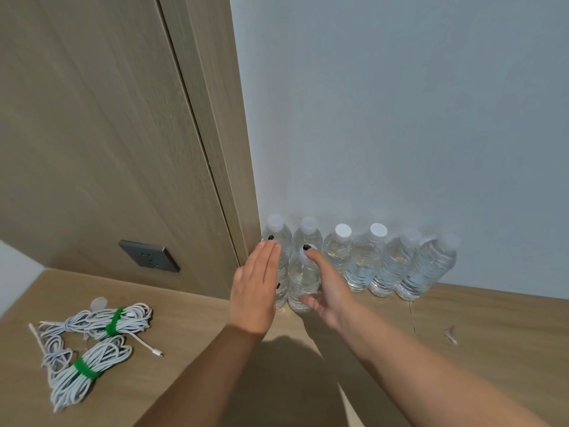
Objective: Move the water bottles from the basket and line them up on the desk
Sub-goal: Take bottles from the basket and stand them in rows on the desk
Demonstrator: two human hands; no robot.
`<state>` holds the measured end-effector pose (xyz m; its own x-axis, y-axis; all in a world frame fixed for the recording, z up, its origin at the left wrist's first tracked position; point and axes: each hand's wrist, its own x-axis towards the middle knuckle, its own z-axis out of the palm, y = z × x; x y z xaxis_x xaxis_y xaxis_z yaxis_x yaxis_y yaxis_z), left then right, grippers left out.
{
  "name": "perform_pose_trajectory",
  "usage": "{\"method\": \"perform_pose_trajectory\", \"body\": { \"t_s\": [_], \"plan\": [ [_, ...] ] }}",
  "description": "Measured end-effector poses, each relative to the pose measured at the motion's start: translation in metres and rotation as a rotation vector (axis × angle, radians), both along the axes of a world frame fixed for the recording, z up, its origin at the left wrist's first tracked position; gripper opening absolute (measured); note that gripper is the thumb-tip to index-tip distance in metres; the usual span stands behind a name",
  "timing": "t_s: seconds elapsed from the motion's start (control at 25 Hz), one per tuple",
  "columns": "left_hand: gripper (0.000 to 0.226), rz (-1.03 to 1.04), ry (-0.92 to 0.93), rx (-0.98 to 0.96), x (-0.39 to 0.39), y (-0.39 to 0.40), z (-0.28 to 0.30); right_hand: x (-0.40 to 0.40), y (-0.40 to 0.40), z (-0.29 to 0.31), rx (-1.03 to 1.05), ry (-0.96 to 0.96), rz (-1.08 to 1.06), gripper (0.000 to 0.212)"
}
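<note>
Head view: seven water bottles [365,263] stand on the desk [492,328] against the wall; right hand [331,291] grips the front one, left hand [257,288] flat, fingers straight, alongside. Two cable bundles [92,343] lie left.

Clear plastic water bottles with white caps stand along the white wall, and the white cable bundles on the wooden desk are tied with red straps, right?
Not quite: the head view shows the white cable bundles tied with green straps, not red.
</note>
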<state>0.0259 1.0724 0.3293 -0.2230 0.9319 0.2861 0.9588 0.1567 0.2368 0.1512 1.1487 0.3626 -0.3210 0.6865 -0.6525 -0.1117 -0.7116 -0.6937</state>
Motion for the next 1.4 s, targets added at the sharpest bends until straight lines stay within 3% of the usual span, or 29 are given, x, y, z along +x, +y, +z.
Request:
{"method": "perform_pose_trajectory", "body": {
  "t_s": [0.2,0.4,0.56,0.72,0.8,0.88,0.96,1.12,1.4],
  "plan": [
    [0.107,0.030,-0.008,0.003,0.005,-0.001,-0.003,0.002,0.003,0.004,-0.022,0.002,0.044,0.072],
    [0.109,0.043,-0.011,-0.023,0.007,-0.001,-0.001,0.009,0.002,0.019,-0.038,-0.073,0.235,0.085],
    [0.106,0.040,-0.068,-0.066,0.008,-0.006,0.007,0.026,0.008,0.026,0.049,-0.113,0.344,0.060],
    [0.087,0.009,-0.163,-0.099,0.011,-0.011,0.024,0.046,0.012,0.042,0.436,-0.346,0.443,0.061],
    [0.083,0.056,-0.243,-0.104,0.018,-0.015,0.038,0.061,0.011,0.053,0.807,-0.554,0.570,0.047],
    [0.082,0.067,-0.276,-0.129,0.023,-0.019,0.050,0.074,0.012,0.058,1.177,-0.762,0.778,0.059],
    [0.083,0.046,-0.276,-0.167,0.032,-0.025,0.064,0.089,0.014,0.064,1.365,-0.899,0.948,0.075],
    [0.087,0.032,-0.244,-0.165,0.051,-0.037,0.091,0.110,0.016,0.081,1.554,-1.035,1.059,0.091],
    [0.089,-0.004,-0.128,-0.111,0.072,-0.069,0.133,0.134,-0.002,0.112,1.655,-1.149,1.077,0.094]
  ]
}}
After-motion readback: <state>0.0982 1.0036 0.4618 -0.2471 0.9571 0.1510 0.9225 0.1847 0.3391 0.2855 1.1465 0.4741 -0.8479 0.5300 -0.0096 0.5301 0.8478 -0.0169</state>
